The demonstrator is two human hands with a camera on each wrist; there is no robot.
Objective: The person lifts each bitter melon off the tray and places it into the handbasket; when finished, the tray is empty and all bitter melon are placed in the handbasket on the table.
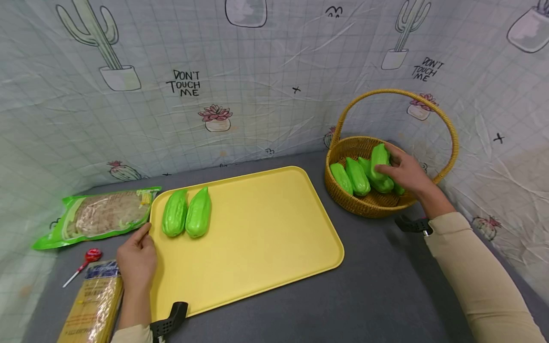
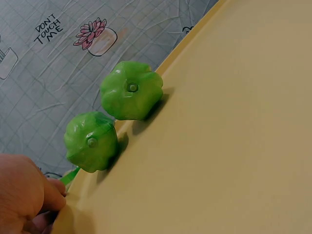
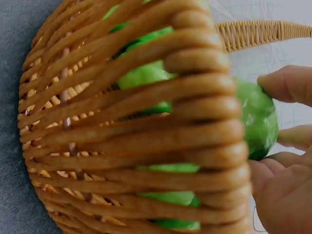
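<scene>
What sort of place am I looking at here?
Likely a staged tabletop booth rather than a working kitchen: cactus-print cloth lines the back and sides of the grey tabletop, and the glossy green vegetables on the yellow tray look like plastic models.

Free room — right half of the rectangular yellow tray [image 1: 266, 228]
In the way — arched handle [image 1: 396, 91] of golden woven basket [image 1: 358, 205]

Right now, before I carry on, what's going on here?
A person's right hand grips a green ridged gourd at the mouth of the wicker basket, where more gourds lie. The left hand holds the left edge of the yellow tray. Two gourds lie side by side near that edge of the tray.
</scene>
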